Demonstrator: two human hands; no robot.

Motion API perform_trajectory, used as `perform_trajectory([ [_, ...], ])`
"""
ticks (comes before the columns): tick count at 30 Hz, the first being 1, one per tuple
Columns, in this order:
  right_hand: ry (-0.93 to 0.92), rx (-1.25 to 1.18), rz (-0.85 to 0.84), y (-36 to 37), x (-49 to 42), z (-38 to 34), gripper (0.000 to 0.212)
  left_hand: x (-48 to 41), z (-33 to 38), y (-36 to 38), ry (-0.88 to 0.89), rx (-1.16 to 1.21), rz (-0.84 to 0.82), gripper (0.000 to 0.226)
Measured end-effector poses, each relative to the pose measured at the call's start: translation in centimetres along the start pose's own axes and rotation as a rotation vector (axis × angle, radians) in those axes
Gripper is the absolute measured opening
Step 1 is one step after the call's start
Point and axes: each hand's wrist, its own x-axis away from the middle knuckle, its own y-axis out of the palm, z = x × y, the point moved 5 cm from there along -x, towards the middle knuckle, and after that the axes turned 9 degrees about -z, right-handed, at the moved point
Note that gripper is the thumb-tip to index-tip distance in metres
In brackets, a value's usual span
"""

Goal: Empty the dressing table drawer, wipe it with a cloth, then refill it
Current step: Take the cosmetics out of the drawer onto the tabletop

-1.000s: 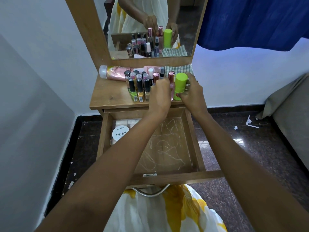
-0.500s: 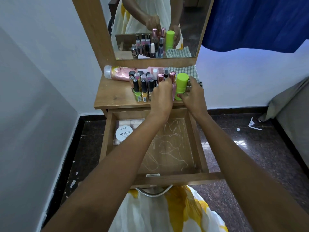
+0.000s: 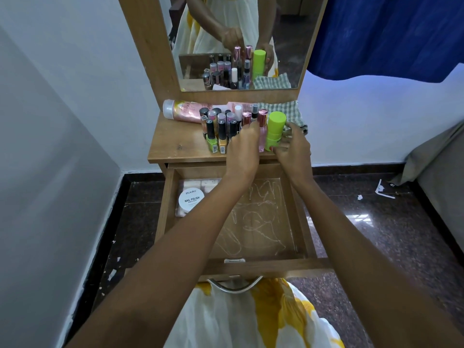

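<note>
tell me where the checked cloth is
In the head view the checked cloth lies at the back right of the table top, under the mirror, just behind the green bottle and the right hand.

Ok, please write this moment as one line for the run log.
left hand: grips pink-capped bottle | right hand: holds green container | drawer: open, white tub inside | cloth: on tabletop
</note>
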Motion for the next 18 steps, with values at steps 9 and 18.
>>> perform_trajectory([
  [9, 0.018, -0.047, 0.02, 2.5, 4.2, -0.5, 0.021, 4.3, -4.1, 0.3, -0.085, 0.014, -0.067, 0.009],
  [18, 0.344, -0.075, -0.387, 10.2, 7.5, 1.3, 0.016, 10.4, -12.7, 0.6, -0.396, 0.16, -0.024, 0.013],
])
